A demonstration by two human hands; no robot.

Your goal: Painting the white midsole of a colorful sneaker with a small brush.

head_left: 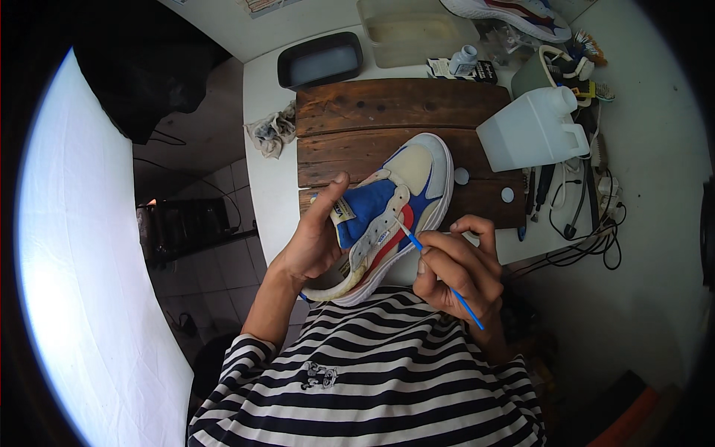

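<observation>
A blue, red, cream and white sneaker without laces is held up over the near edge of a dark wooden board, its toe pointing away to the right. My left hand grips it by the collar and tongue, thumb along the blue tongue, the other fingers partly hidden by the shoe. Between the fingers of my right hand is a thin blue-handled paintbrush. Its tip is at the pale eyelet strip beside the red stripe; whether it touches, I cannot tell.
Beyond the board stand a black tray of liquid, a clear plastic box and a small bottle. A white jug rests on the right, near tangled cables and brushes. A crumpled rag lies left; another sneaker is at the back.
</observation>
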